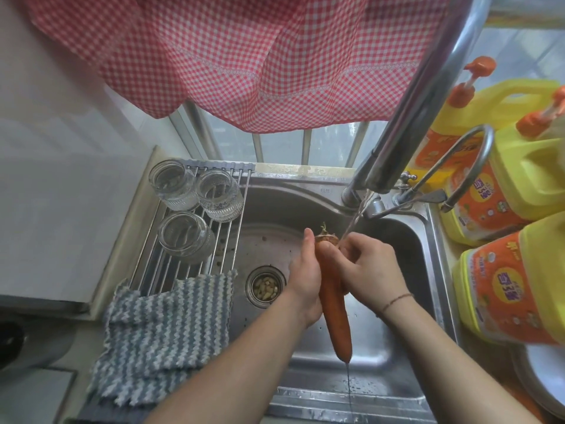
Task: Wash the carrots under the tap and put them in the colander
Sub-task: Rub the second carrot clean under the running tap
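Note:
A long orange carrot (334, 313) hangs over the steel sink (397, 240), thick end up, tip toward me. My left hand (305, 280) holds its upper part from the left. My right hand (371, 264) grips it from the right, near the top; a second carrot may lie behind, hidden by this hand. A thin stream of water runs from the tap (406, 123) onto the carrot's top and drips off its tip. The colander is not clearly in view.
A roll-up rack (226, 240) over the sink's left part carries three upturned glass jars (183, 237) and a striped grey cloth (165, 332). Yellow detergent jugs (507, 283) crowd the right counter. A drain strainer (265, 287) holds scraps. A white rim (547, 377) shows bottom right.

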Tool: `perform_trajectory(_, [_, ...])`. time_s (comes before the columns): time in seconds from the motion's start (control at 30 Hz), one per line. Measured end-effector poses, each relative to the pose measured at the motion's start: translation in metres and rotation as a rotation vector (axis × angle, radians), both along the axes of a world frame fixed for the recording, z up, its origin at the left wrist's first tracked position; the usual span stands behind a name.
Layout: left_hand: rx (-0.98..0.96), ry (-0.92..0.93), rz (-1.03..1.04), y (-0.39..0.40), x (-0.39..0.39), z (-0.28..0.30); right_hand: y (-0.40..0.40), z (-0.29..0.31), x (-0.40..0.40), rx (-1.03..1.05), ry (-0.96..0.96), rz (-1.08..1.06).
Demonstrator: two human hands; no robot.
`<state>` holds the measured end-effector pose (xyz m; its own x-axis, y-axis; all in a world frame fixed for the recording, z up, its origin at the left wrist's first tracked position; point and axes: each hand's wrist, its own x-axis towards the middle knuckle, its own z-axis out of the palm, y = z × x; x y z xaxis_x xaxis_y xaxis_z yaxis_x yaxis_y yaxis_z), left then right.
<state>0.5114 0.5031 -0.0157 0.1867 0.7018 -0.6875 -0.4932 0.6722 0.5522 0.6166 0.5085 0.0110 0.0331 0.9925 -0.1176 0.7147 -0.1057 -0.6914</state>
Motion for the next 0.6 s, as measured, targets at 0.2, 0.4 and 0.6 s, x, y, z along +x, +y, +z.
perform_trajectory(0.2, [-0.003, 0.010, -0.007, 0.000, -0.004, 0.001, 0.009, 0.003, 0.001, -0.110, 0.145, 0.122])
perform_trajectory(0.4, [0.037, 0.056, -0.054, -0.001, -0.003, 0.005, 0.012, 0.010, 0.005, -0.193, 0.207, 0.113])
perform_trajectory(0.6, [0.063, 0.197, -0.114, 0.002, 0.000, 0.010, 0.014, 0.017, 0.011, -0.172, 0.065, 0.190])
